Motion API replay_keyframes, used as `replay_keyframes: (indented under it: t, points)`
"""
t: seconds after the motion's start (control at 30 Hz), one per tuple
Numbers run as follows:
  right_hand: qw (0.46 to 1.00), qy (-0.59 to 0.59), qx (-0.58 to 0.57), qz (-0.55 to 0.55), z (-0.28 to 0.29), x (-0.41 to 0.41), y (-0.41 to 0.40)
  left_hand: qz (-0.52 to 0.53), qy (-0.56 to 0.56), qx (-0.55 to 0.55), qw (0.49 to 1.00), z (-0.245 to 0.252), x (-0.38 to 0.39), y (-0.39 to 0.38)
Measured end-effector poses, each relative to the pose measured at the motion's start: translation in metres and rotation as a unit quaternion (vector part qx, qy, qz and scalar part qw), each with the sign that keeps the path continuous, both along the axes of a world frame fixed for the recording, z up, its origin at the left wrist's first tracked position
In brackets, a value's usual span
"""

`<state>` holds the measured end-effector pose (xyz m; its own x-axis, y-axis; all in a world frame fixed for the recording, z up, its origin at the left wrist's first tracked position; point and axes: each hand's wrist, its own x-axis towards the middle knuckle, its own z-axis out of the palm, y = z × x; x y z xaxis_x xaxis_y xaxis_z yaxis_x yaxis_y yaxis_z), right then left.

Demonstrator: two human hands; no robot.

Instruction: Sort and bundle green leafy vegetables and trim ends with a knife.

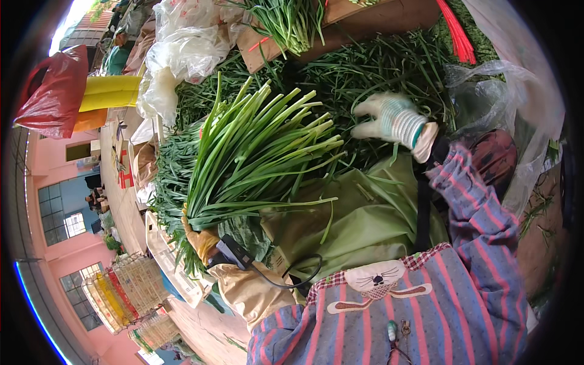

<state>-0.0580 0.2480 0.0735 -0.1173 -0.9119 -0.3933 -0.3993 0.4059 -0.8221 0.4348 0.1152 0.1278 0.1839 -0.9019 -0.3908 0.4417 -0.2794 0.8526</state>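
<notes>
My left hand, in a yellowish glove, grips a large bunch of long green leaves that look like garlic chives. It holds them near the dark leafy end, and the pale cut stem ends fan out toward the upper right. My right hand, in a white and green knitted glove, is blurred. Its fingers are apart with nothing seen between them, just over a heap of loose green leaves. A green waterproof apron covers my lap below both hands.
Another bunch of chives rests on a wooden board at the top. Red ties hang at upper right. Clear plastic bags lie upper left. A cream plastic crate stands by my left arm, with stacked crates beyond.
</notes>
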Motion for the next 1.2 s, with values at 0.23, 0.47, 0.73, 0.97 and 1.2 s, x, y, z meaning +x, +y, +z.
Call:
replay_keyframes:
  t: [0.23, 0.47, 0.73, 0.97, 1.2]
  points:
    - [0.788, -0.568, -0.118, -0.207, -0.005, 0.096, -0.029, -0.028, 0.001, -0.008, 1.0, -0.005, 0.026, -0.007]
    - [0.855, -0.311, -0.331, -0.251, -0.035, 0.008, -0.008, -0.05, 0.096, 0.04, 0.993, -0.006, 0.046, -0.011]
    - [0.78, 0.569, -0.129, -0.227, -0.018, -0.07, 0.024, -0.02, 0.069, 0.021, 0.997, 0.0, 0.022, -0.007]
    - [0.84, 0.337, -0.425, 0.0, 0.016, 0.066, -0.011, 0.038, 0.004, 0.006, 0.999, 0.002, 0.023, -0.006]
    - [0.822, 0.348, -0.445, 0.075, 0.036, 0.069, -0.025, -0.011, 0.041, 0.026, 0.999, 0.001, 0.022, -0.005]
